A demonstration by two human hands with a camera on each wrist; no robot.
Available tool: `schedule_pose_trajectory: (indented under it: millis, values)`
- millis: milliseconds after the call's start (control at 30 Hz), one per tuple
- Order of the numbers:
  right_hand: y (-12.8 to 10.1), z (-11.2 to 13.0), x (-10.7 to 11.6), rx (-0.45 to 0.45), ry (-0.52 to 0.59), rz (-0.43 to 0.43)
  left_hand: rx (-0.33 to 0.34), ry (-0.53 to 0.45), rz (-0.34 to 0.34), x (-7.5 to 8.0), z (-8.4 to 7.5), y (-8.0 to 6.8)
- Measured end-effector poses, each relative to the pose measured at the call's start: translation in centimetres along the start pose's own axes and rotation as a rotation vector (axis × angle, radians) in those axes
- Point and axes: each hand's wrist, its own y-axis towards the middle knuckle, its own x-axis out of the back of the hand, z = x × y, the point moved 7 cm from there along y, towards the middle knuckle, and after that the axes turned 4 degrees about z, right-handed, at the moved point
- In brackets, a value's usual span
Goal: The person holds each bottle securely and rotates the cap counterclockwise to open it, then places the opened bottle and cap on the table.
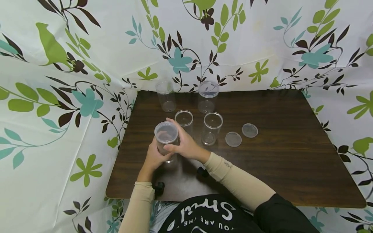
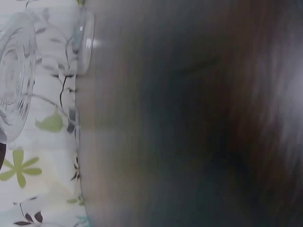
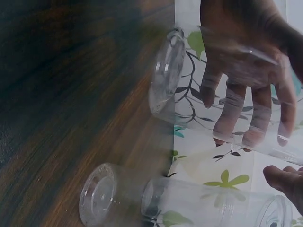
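Note:
Both hands hold one tall clear plastic jar above the near left part of the table. A clear lid covers its mouth. Low on the left side, my left hand grips the jar, and the right wrist view shows that hand's fingers spread around the wall. My right hand wraps the upper right side, thumb across the front and fingers behind. The jar's round base appears at the edge of the left wrist view, with the wooden tabletop beside it.
Just beyond the hands stand two lidless jars, one left and one right. Two loose clear lids, a nearer and a farther, lie to their right. Two lidded jars, left and right, stand along the table's back edge.

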Motion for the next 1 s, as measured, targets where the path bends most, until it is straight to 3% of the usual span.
schedule_pose_trajectory:
  millis: [167,300,367,600,833,1000]
  values:
    - [-0.1,-0.4,0.6,-0.019,0.022,-0.023,0.01,-0.016,0.006,-1.0,1.2,0.1]
    - [-0.1,-0.6,0.6,-0.034,0.05,-0.023,-0.008,-0.003,0.006,-1.0,0.9,0.1]
    - [0.0,-0.6,0.6,-0.039,0.076,-0.021,-0.002,-0.008,0.011,-0.9,-0.2,0.2]
    - [-0.2,-0.8,0.5,-0.042,0.167,-0.026,-0.022,-0.005,-0.05,-0.2,0.3,0.0]
    - [-1.2,0.1,-0.1,0.014,0.044,-0.016,0.018,-0.089,-0.14,1.1,1.6,-0.2]
    - [-1.6,0.7,-0.5,0.025,-0.068,0.02,0.034,-0.155,-0.15,1.1,2.3,-0.3]
